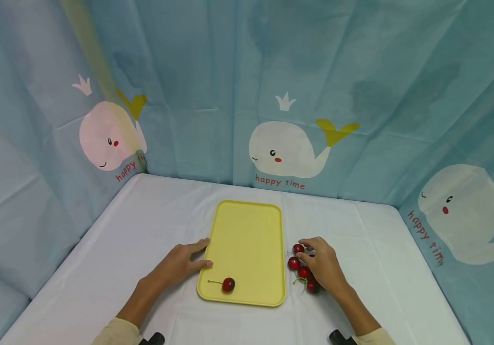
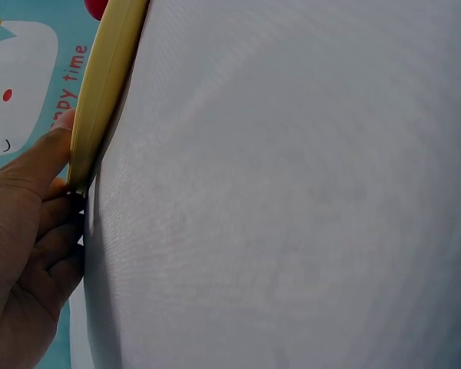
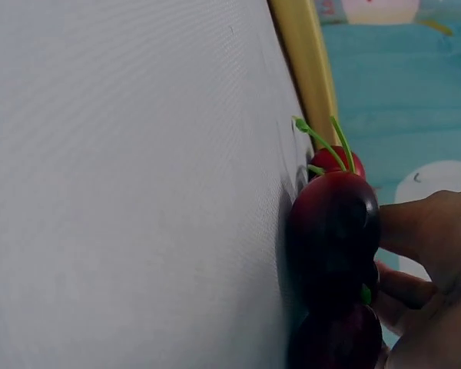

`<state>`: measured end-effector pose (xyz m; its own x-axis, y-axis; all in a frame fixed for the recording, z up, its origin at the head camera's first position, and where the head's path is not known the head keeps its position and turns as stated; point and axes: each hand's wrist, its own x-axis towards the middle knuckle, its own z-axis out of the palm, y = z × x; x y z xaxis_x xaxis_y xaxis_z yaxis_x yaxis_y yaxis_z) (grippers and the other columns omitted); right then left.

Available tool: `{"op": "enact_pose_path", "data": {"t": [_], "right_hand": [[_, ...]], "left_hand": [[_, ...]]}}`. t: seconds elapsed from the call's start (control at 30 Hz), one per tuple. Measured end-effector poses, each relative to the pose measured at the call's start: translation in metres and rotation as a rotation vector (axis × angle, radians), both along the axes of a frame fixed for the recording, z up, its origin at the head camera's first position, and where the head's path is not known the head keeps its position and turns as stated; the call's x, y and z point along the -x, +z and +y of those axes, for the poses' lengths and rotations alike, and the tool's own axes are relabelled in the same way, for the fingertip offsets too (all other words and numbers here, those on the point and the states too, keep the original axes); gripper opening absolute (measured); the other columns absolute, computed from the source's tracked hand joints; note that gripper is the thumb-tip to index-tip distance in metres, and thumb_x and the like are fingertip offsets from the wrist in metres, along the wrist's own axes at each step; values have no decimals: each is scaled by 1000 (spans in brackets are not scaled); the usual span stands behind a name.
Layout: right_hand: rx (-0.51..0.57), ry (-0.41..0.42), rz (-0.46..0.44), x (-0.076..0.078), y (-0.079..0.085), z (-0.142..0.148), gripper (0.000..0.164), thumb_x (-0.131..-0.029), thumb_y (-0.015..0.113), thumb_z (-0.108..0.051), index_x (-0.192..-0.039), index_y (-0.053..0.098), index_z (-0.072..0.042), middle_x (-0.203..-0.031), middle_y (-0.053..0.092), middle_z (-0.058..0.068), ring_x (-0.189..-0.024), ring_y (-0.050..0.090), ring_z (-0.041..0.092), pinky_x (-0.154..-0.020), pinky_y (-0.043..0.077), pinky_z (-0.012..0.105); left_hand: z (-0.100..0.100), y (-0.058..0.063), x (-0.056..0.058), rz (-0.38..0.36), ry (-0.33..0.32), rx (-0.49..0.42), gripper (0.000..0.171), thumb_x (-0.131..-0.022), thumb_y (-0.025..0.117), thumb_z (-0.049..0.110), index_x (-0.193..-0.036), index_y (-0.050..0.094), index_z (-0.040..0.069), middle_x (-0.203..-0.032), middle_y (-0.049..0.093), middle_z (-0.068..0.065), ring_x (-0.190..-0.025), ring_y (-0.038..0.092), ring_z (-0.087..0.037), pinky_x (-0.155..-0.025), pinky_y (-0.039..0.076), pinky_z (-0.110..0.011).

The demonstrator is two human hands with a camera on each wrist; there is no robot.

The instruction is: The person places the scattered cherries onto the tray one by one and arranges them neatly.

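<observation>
A yellow rectangular tray [image 1: 247, 249] lies on the white-covered table, with one dark red cherry [image 1: 228, 284] and its green stem near its front left corner. My left hand [image 1: 180, 262] holds the tray's left edge, thumb over the rim; the left wrist view shows the other fingers curled low against the tray's side. Right of the tray, my right hand [image 1: 326, 266] has thumb and index finger around the farthest cherry [image 1: 298, 248] of a small group. Nearer cherries [image 1: 303, 272] in that group lie beside and below the hand, partly hidden by it. Dark cherries [image 3: 334, 223] block the right fingertips in the right wrist view.
White cloth [image 1: 394, 268] covers the table. Blue curtains [image 1: 204, 96] with printed whales stand along the back and both sides. A black wrist strap piece [image 1: 155, 339] shows by the left sleeve, another [image 1: 339, 338] by the right one.
</observation>
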<state>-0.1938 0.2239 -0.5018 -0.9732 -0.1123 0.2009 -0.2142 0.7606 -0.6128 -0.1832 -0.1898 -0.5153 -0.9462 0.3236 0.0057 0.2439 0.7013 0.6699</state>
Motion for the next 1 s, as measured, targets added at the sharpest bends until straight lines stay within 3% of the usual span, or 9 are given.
{"op": "enact_pose_path", "data": {"t": [0.3,0.5,0.63,0.8,1.0], "right_hand": [[-5,-4,-24,0,-5,2,37,-91,85,-11,-126,75,-8,-122,74,9,-114,71,27,-99,61,50],[-7,-7,-10,1,-8,2,38,-90,87,-12,-125,75,-8,-117,75,8,-107,72,23,-93,63,47],[-35,-2,29,2,-10,3,39,-88,89,-16,-124,75,-7,-115,76,8,-105,73,24,-101,54,53],[-38,-17,58,4,-7,-5,41,-88,90,-20,-124,76,-8,-110,76,6,-102,73,23,-89,42,47],[-18,-8,115,-3,4,-8,38,-90,87,-19,-124,77,-8,-110,76,3,-102,70,22,-86,38,46]], "left_hand": [[3,-1,3,-11,-9,9,82,-93,79,49,-157,51,7,-158,54,-10,-148,50,-32,-120,43,-54],[4,-3,3,-13,-8,2,82,-93,79,49,-157,51,7,-158,54,-10,-148,50,-33,-120,43,-54],[4,-3,2,-22,0,4,82,-93,79,50,-157,51,8,-158,53,-10,-149,49,-32,-120,43,-54],[0,1,0,-16,15,26,83,-93,78,52,-157,52,7,-158,54,-12,-148,50,-35,-119,44,-56],[5,-3,12,2,-18,25,82,-93,79,50,-156,52,4,-156,55,-15,-146,51,-38,-117,44,-59]]}}
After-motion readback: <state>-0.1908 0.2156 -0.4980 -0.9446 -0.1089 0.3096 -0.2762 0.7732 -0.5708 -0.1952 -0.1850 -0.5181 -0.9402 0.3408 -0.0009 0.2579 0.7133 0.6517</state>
